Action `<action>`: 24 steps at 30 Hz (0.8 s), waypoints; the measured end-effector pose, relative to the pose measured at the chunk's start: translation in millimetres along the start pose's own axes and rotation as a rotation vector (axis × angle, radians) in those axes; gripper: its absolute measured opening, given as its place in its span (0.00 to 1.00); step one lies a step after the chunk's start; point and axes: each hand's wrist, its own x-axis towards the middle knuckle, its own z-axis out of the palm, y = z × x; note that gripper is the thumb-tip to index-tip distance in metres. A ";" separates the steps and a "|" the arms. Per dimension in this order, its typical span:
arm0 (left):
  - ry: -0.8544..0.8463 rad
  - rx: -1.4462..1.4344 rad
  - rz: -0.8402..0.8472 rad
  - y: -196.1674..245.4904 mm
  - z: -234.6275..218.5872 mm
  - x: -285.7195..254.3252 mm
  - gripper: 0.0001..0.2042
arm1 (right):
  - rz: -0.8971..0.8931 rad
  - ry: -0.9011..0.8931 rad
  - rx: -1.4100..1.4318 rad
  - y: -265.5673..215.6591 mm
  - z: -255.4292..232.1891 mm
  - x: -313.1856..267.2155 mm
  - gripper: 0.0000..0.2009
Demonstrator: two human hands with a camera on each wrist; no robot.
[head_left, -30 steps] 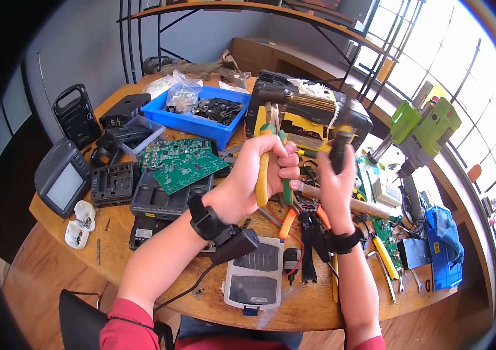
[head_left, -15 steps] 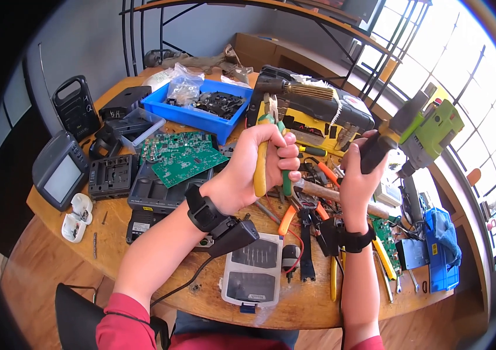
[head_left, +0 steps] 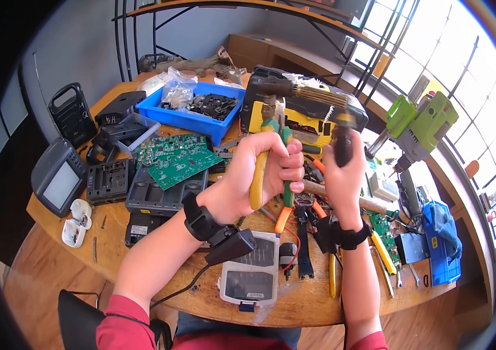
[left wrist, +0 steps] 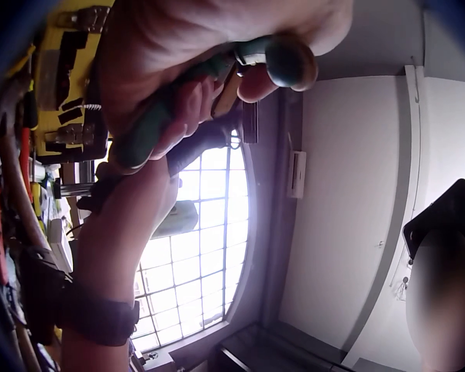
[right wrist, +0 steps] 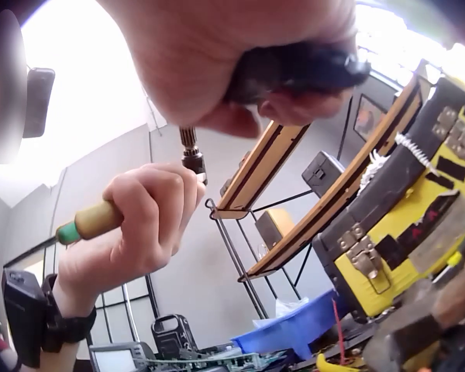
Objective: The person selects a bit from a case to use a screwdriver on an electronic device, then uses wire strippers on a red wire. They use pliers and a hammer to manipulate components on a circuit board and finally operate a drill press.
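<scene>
In the head view my left hand (head_left: 241,170) grips pliers (head_left: 258,188) with yellow and green handles, jaws upward. The jaws stand at the dark end of a brass-coloured ribbed rod (head_left: 311,94), which points right over the yellow and black case. My right hand (head_left: 344,185) is wrapped round a black-handled tool (head_left: 343,150) with a yellow band. Its upper part is blurred close to the rod's right end, so I cannot tell its kind. In the right wrist view the black handle (right wrist: 291,71) fills the right fist, and the pliers' yellow grip (right wrist: 99,220) sticks out of the left fist.
Behind the hands lies the yellow and black tool case (head_left: 253,119), beside a blue bin (head_left: 213,128) of dark parts. Green circuit boards (head_left: 181,166) lie left. A clear-lidded box (head_left: 251,277) sits in front. Wooden-handled hammer (head_left: 372,203) and drill stand (head_left: 429,128) are right.
The right hand and its tool swung out to the right half a second ago and have come back left toward the rod. The left hand keeps its grip on the pliers, nearly still.
</scene>
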 end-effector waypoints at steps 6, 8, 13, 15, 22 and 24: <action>-0.025 0.106 0.030 -0.1 9.6 -5.8 0.04 | 0.089 0.015 0.342 -3.5 4.9 0.7 0.12; -0.022 0.102 0.067 3.7 10.2 -5.3 0.04 | 0.247 -0.049 0.431 -15.5 -6.8 3.1 0.11; 0.014 0.117 0.082 10.1 1.4 -2.5 0.04 | 0.254 -0.307 -0.247 16.3 -32.0 21.6 0.20; 0.072 0.099 0.071 10.9 -1.3 -1.3 0.04 | 0.109 -0.537 -0.667 21.5 -37.6 21.4 0.24; 0.193 0.101 0.067 10.8 -0.8 0.2 0.04 | -0.017 -0.615 -0.899 48.4 -42.6 13.0 0.21; 0.187 0.098 0.061 10.0 -2.8 0.8 0.04 | -0.128 -0.457 -0.879 47.0 -45.7 10.9 0.18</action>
